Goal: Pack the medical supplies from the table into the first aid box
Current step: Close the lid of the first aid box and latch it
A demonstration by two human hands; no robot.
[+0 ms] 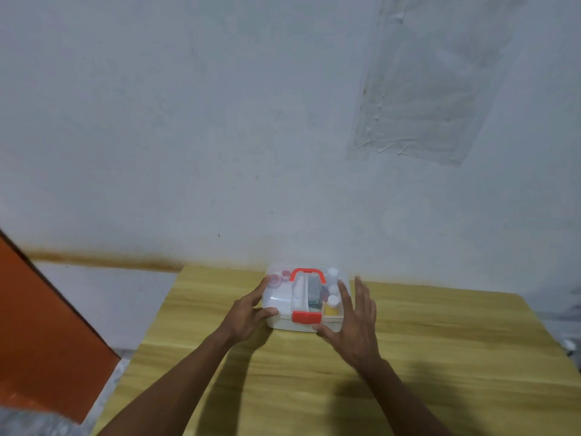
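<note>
Head view: a translucent white plastic first aid box with its lid down sits on a light wooden table, near the table's far edge and close to a pale grey wall. A red carrying handle lies flat on the lid, and a red latch sits at the middle of the front wall.

Through the lid the supplies show dimly: small pink-capped pots in the left rear part, white-capped bottles along the right side, something yellow at the front right, and a dark grey-green block beside a white strip in the middle.

The left hand is at the box's left end. Its fingers are fairly straight against that side and its thumb rests on the front-left corner. The right hand is spread flat with the fingers apart and somewhat blurred. The forefinger reaches over the right part of the lid, and the thumb is by the front-right corner. Whether this hand touches the box cannot be told. The two hands are well apart with the box between them, and neither is curled around anything.

An orange panel stands at the left, and a wrinkled clear sheet is stuck to the wall above.
</note>
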